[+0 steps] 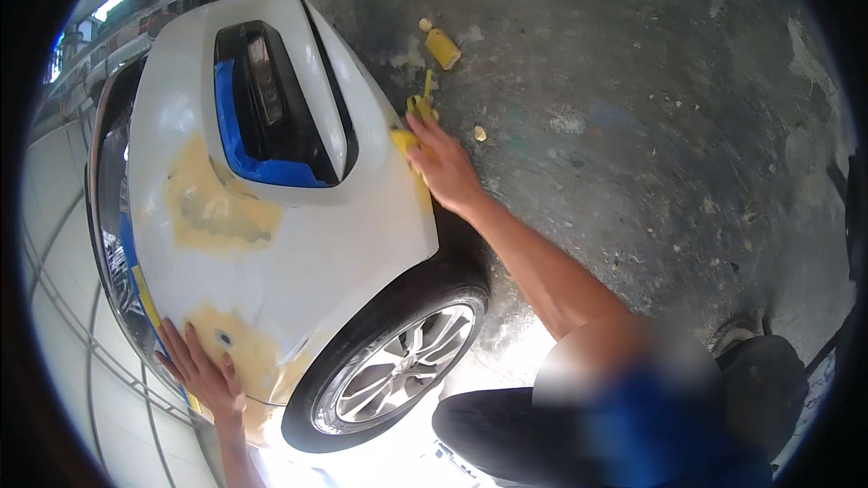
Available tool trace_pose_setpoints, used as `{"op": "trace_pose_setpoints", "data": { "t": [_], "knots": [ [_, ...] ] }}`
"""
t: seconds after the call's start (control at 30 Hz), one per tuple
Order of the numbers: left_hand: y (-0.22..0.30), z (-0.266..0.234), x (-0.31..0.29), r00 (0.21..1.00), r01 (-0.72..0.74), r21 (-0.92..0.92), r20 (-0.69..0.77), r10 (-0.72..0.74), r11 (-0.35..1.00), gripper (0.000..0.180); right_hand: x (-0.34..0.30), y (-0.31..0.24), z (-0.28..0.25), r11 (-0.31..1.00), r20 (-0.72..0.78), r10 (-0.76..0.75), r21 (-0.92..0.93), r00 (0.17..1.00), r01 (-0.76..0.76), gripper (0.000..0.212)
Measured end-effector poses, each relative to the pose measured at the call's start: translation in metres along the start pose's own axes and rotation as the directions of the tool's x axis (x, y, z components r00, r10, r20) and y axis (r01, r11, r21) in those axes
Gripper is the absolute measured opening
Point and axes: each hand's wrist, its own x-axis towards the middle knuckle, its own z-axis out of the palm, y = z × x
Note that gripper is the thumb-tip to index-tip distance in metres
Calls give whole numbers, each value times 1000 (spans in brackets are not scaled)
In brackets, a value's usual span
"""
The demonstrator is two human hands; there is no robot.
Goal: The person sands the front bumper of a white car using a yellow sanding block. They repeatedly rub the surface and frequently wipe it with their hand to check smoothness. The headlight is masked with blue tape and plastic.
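Observation:
A white car's front bumper (298, 244) fills the left half of the view, with tan filler patches (203, 203) on its paint. My right hand (443, 165) presses at the bumper's lower edge, its fingers over a yellow sheet (404, 140) that looks like sandpaper. Part of that sheet is hidden under the hand. Flat on the panel beside another filler patch (244, 339) lies my left hand (201, 369), fingers spread and holding nothing. A strip of yellow tape (145, 294) runs along the panel edge by its fingertips.
Blue masking tape (231, 126) borders the dark lamp recess. A wheel (402, 366) stands near my right forearm. On the stained concrete floor (624, 108) lie a yellow block (443, 49), a crumpled yellow strip (427, 86) and a small pale scrap (479, 134). Shelving stands at the far left.

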Motion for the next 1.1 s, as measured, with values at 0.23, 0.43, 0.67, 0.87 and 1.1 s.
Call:
{"op": "trace_pose_setpoints", "data": {
  "t": [0.23,0.43,0.67,0.87,1.1],
  "knots": [
    [1,1,-2,1000,16,16,2,-16,1000,72,57,-41,-11,967,106,253,-4,962,-254,61],
    [0,2,-5,1000,16,7,4,-16,1000,73,69,-44,-10,917,188,382,44,905,-396,62],
    [-2,-2,-11,1000,9,5,0,-9,1000,73,59,-49,4,970,75,244,-25,967,-243,60],
    [-1,2,7,1000,3,0,-17,-3,1000,74,100,-34,-2,908,50,418,-15,907,-418,55],
    [2,1,1,1000,22,-20,-10,-22,1000,72,86,-46,-4,937,70,349,6,935,-350,54]
  ]
}}
